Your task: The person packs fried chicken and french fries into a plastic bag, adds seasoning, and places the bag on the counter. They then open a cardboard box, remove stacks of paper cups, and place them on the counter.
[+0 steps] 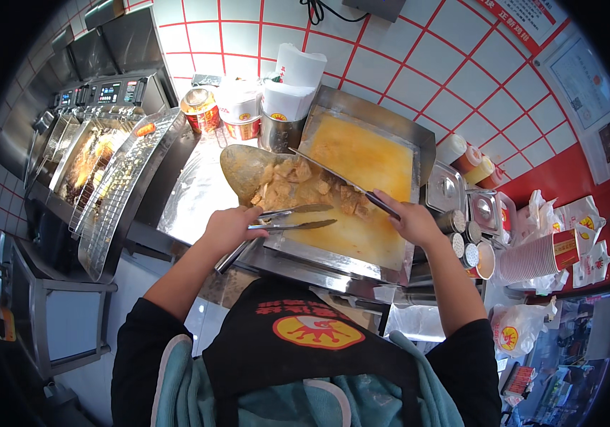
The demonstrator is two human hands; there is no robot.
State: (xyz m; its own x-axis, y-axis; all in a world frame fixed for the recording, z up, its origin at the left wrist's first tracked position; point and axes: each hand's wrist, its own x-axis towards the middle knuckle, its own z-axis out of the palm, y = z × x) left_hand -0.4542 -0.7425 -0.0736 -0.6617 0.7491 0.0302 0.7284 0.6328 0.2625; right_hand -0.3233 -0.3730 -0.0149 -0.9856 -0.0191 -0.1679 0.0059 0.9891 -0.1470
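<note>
My right hand (414,221) grips the black handle of a long knife (331,173). Its blade lies slantwise over cut pieces of fried, breaded meat (297,181), edge-on to me. Some pieces rest in a wide metal scoop (241,168), others on the yellowed cutting board (363,144). Metal tongs (305,225) are held in my left hand (230,229), their jaws apart and pointing right over the board, with nothing between them. The scoop's near edge meets my left fingers; whether they also hold it is hidden.
A raised metal guard (425,125) backs the board. Left are a wire draining rack (123,176) and a deep fryer (86,160). Paper bags in a metal canister (283,131) stand behind. At right are shakers (457,245), lidded containers (446,184), sauce bottles (468,160) and stacked paper cups (529,261).
</note>
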